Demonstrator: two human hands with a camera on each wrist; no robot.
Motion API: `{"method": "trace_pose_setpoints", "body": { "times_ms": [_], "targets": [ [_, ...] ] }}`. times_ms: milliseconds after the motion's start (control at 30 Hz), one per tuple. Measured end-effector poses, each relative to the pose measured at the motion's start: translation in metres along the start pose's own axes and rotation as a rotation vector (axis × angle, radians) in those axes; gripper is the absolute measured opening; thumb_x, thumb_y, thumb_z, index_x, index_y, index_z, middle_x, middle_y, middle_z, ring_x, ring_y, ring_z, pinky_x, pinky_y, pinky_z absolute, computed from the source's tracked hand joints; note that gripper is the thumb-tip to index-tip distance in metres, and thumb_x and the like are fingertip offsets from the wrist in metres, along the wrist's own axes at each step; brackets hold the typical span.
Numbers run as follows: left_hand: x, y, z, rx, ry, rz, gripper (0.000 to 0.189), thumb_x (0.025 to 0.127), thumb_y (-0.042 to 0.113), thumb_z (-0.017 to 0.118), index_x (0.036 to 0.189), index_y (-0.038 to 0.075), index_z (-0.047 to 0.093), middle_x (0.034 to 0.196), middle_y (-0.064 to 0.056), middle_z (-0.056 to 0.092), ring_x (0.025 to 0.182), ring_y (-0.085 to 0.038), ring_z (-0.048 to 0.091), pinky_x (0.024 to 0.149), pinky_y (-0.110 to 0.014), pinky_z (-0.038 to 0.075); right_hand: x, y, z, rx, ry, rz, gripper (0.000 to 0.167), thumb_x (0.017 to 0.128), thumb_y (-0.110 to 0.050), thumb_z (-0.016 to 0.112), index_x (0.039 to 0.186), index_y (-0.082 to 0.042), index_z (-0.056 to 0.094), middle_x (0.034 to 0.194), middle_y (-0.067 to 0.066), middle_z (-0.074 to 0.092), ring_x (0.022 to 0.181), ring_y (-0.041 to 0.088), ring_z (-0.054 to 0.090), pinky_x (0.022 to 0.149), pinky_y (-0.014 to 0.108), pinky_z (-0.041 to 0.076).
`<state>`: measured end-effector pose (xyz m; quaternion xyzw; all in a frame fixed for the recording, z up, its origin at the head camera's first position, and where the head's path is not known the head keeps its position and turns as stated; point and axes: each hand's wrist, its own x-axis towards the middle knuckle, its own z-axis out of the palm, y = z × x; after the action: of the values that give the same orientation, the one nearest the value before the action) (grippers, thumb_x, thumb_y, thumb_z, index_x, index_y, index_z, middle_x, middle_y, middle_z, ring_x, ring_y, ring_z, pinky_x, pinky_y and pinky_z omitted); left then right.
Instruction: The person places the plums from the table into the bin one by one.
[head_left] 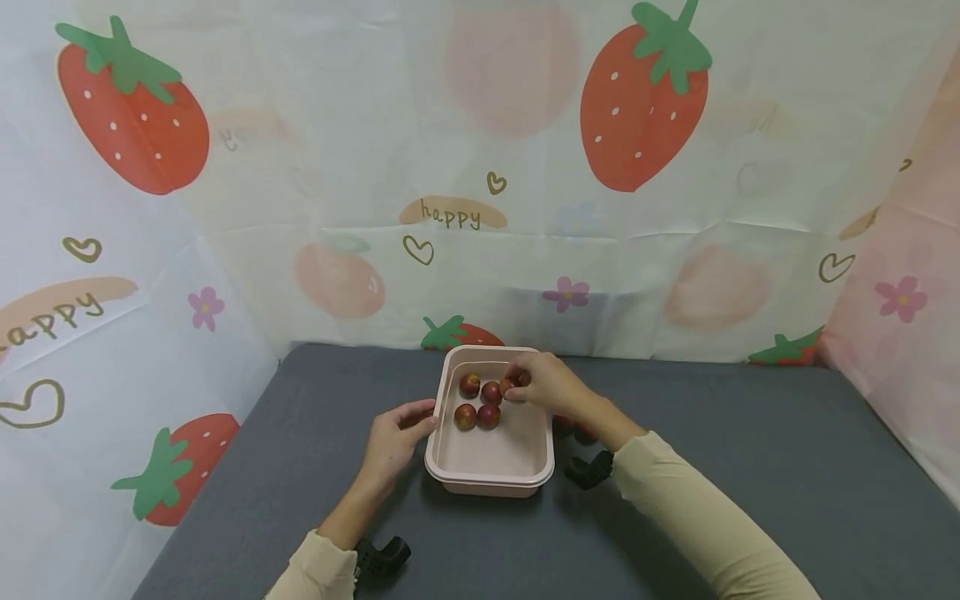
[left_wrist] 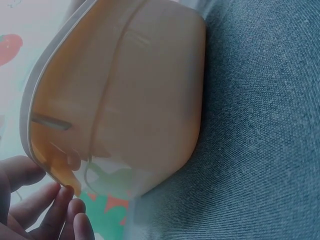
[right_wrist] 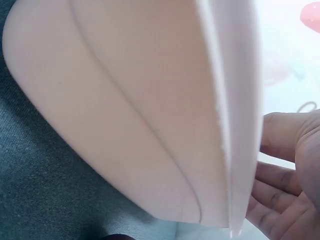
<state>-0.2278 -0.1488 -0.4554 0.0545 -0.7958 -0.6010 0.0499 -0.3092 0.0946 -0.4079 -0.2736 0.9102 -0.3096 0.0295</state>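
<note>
Box: pink plastic box (head_left: 491,458) on the gray cloth table (head_left: 750,467), near the middle, open on top.
Fruit in the box: four small red fruits (head_left: 478,402) lying close together at the far end of the box.
Right hand: right hand (head_left: 546,385) reaching over the far right rim of the box, fingertips pinched on one more small red fruit (head_left: 509,387), just above the others.
Left hand: left hand (head_left: 393,437) at the left side of the box, fingers softly bent, tips touching the rim, holding nothing.
Fruit outside: two or so dark red fruits (head_left: 573,429) on the table just right of the box, partly hidden by the right wrist.
Wrist views: only the box wall up close, with fingertips at its edge.
Behind: white strawberry cloth (head_left: 645,108) with "happy" on it.
</note>
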Motion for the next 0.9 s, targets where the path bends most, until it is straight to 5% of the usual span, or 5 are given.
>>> {"method": "trace_pose_setpoints", "body": {
  "times_ms": [633, 900],
  "targets": [
    [-0.0008, 0.001, -0.0004, -0.011, 0.003, -0.002, 0.032, 0.089, 0.011, 0.068, 0.119, 0.002, 0.068, 0.117, -0.015, 0.069, 0.105, -0.022, 0.061, 0.086, -0.03, 0.051, 0.0037, -0.0021, 0.0077, -0.155, -0.051, -0.047, 0.015, 0.083, -0.017, 0.077, 0.092, -0.008, 0.07, 0.086, 0.002, 0.064, 0.076, 0.013, 0.054, 0.07, 0.028, 0.047],
    [0.0001, 0.0003, -0.0004, -0.008, 0.004, -0.008, 0.031, 0.088, 0.011, 0.069, 0.119, 0.003, 0.069, 0.116, -0.014, 0.07, 0.104, -0.021, 0.061, 0.084, -0.025, 0.05, -0.0028, -0.0081, -0.0016, -0.135, 0.084, -0.089, 0.023, 0.088, -0.018, 0.071, 0.105, -0.002, 0.069, 0.099, 0.011, 0.065, 0.084, 0.02, 0.062, 0.074, 0.033, 0.053]
  ]
}}
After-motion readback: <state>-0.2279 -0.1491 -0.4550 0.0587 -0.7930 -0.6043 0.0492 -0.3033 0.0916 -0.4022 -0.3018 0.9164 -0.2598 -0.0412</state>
